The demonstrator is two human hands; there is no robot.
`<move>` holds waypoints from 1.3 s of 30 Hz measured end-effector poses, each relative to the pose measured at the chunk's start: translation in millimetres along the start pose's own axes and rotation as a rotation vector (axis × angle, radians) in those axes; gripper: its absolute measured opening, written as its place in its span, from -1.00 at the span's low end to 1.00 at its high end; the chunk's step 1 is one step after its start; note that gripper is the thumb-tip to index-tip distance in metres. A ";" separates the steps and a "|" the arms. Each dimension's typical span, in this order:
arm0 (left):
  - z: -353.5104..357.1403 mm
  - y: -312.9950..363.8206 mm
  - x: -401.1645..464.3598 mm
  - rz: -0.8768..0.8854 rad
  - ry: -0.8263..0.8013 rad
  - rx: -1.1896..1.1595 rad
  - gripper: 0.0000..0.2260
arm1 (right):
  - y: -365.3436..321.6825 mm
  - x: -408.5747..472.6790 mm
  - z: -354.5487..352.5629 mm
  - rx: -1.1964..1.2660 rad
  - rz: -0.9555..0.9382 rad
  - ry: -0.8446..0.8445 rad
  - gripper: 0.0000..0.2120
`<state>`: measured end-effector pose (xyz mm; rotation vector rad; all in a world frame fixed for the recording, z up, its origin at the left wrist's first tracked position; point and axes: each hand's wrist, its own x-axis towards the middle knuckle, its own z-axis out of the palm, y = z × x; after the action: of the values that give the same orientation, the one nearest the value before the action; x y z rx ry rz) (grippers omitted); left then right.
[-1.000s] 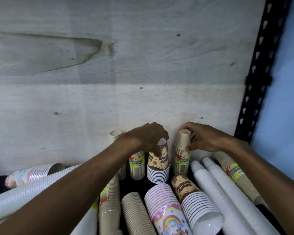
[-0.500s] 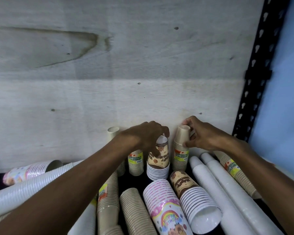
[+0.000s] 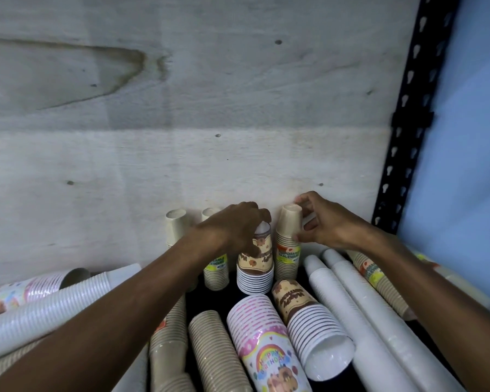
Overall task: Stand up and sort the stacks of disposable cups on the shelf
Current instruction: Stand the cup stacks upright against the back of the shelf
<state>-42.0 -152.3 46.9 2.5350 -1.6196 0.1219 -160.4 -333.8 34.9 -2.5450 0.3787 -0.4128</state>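
Kraft-brown cups (image 3: 287, 239) stood upright against the back board (image 3: 181, 165), my right hand (image 3: 326, 222) still pinching the top one; my left hand (image 3: 232, 230) curled over the chocolate-print stack (image 3: 255, 267) beside it. Little had shifted lately, so both stacks seemed nearly settled, with many stacks still lying flat

Views: one only, a wide-angle camera worn on the person's head.
Position: in front of the shelf, above and behind both forearms.
Facing: forward and down, toward the pale back board (image 3: 181, 165).
Nearness: close; both arms enter from the bottom edge (the cup stacks (image 3: 255, 267) sit low in frame).
Right edge: black slotted upright (image 3: 408, 137), bowed by the lens.
Shared: nothing, with one view.
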 end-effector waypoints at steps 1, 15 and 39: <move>-1.2 1.3 -2.4 -0.011 0.004 -0.001 -0.32 | 1.1 -2.7 -1.9 0.010 0.017 -0.007 -0.29; 20.6 93.4 -13.3 -0.098 -0.016 -0.180 -0.61 | 35.9 -67.0 -26.4 -0.182 0.384 -0.170 -0.78; 79.6 121.7 40.9 -0.359 -0.210 -0.396 -0.34 | 15.0 -153.3 -13.8 -0.330 0.493 -0.319 -0.50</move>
<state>-135.4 -251.7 -18.1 2.5236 -1.0762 -0.4652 -308.3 -299.6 5.3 -2.6384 0.9835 0.2573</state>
